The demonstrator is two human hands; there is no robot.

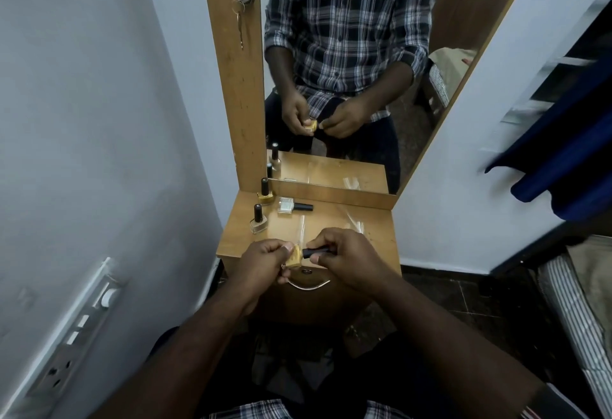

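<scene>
- While I watch through the head camera, the small square glass bottle of yellow nail polish (294,255) lies tipped on its side between both hands, held in the air just over the near edge of the brown wooden dressing table (371,233).
- The left hand (265,261) pinches the bottle's body, thumb on top and curled fingers beneath.
- The right hand (344,259) curls its fingertips round the slim black cylindrical cap (316,250), which points to the right.
- Bottle and cap share one long axis, running left to right across my view; I cannot tell whether the cap is loosened.
- I judge the coming move to be a twist about that axis: the right hand turns while the left holds steady.
- A clear glass polish bottle (285,205) lies well apart, near the table's far left corner.
</scene>
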